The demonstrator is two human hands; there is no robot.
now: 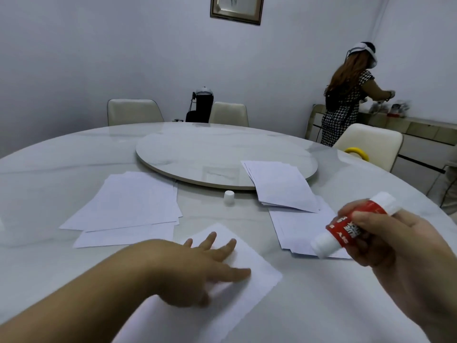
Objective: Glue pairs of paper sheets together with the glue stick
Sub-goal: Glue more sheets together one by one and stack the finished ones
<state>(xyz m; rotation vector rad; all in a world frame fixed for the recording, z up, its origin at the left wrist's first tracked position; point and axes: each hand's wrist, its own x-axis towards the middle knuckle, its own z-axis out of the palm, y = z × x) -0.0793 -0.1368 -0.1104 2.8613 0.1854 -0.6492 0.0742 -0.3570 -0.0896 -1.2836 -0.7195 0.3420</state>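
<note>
A red-and-white glue stick (351, 225), uncapped, tilts above the desk (321, 305). Its white cap (229, 195) stands apart. One white paper sheet (249, 288) lies flat nearby, between two loose paper stacks (128, 201).

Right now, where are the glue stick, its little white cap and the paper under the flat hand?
glue stick (346, 227), head view, on its red label.
cap (229, 196), head view, on its side wall.
sheet (257, 276), head view, on bare paper by the fingertips.

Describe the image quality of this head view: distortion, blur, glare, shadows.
Head view: wide-angle distortion bows the table edge; the left hand on the sheet and the right hand gripping the glue stick look slightly soft; lighting is flat and bluish, shadows faint; soft reflections show on the turntable.
</note>
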